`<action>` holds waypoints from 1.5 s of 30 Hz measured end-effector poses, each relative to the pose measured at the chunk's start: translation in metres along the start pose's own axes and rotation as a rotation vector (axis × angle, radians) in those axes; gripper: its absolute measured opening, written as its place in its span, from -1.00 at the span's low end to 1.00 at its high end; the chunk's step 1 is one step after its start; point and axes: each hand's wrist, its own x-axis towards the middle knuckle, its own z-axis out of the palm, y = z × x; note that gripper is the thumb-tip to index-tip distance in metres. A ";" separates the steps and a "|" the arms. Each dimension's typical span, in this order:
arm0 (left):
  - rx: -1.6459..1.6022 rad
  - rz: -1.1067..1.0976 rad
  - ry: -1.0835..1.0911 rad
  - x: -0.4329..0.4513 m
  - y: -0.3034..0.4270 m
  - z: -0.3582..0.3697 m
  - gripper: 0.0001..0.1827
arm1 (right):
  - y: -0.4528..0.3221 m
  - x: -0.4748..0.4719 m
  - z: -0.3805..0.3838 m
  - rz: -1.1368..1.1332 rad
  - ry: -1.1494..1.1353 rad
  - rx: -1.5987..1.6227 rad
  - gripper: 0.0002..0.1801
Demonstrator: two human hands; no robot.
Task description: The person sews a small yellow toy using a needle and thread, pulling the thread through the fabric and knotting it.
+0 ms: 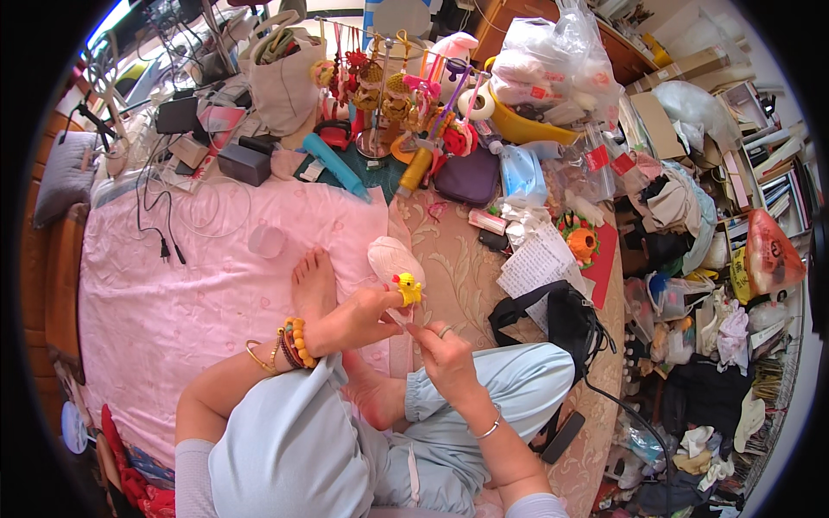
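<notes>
My left hand [355, 318] reaches in from the left, palm down, with a small yellow crocheted duck [408, 289] seated on its forefinger. Pale yarn runs below the duck between the fingers of both hands. My right hand [445, 353] faces it from the lower right, thumb and forefinger pinched near the yarn; a thin tool may be in them, but it is too small to tell. A ball of pale pink yarn [392, 258] lies just beyond the duck, on the edge of the pink sheet [194, 291].
Beyond my feet stand a rack of crocheted pendants [382, 90], a blue tube [333, 165], a gold thread spool [416, 169] and a purple case [467, 176]. To the right lie handwritten-looking sheets [541, 269], a black bag [563, 317] and a phone [563, 438]. Cables lie at the left.
</notes>
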 end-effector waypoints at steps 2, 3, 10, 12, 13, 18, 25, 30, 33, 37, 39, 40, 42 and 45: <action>0.004 -0.024 -0.010 -0.004 -0.008 0.002 -0.72 | -0.001 0.001 0.003 0.007 0.012 0.050 -0.71; 0.004 -0.044 -0.022 -0.004 -0.010 0.003 -0.72 | 0.000 0.001 0.003 0.017 0.026 0.096 -0.73; 0.056 -0.096 -0.088 0.000 0.009 -0.005 -0.58 | 0.004 -0.003 0.008 0.286 0.012 0.547 -0.77; -0.266 -0.302 -0.062 0.000 0.015 -0.005 -0.25 | 0.008 -0.003 0.010 0.307 0.022 0.648 -0.77; -0.265 -0.302 -0.062 0.000 0.013 -0.005 -0.25 | 0.008 -0.003 0.010 0.306 0.022 0.648 -0.77; -0.561 -0.436 -0.080 0.001 0.014 -0.007 -0.01 | 0.009 -0.005 0.014 0.505 0.008 1.016 -0.76; -0.724 -0.562 -0.025 -0.001 0.010 -0.004 0.00 | 0.003 -0.002 0.020 0.251 0.116 0.640 -0.76; -0.561 -0.467 -0.020 0.000 0.009 -0.003 -0.14 | 0.006 -0.003 0.021 0.341 0.092 0.745 -0.77; -0.522 -0.434 0.015 0.003 0.017 -0.003 -0.18 | 0.006 -0.002 0.018 0.399 0.082 0.722 -0.77; -0.524 -0.439 0.017 0.000 0.006 -0.001 -0.19 | 0.005 -0.002 0.017 0.364 0.067 0.664 -0.77; -0.548 -0.494 0.049 0.001 0.010 -0.002 -0.18 | 0.007 -0.003 0.019 0.321 0.083 0.689 -0.79; -0.547 -0.495 0.050 0.001 0.012 -0.002 -0.18 | 0.007 -0.003 0.019 0.320 0.082 0.691 -0.79; -0.484 -0.492 0.051 0.002 0.014 -0.002 -0.13 | 0.006 -0.001 0.019 0.347 0.067 0.673 -0.79; -0.042 -0.276 -0.001 0.005 0.013 -0.004 -0.11 | 0.004 0.004 0.019 0.693 0.009 1.154 -0.75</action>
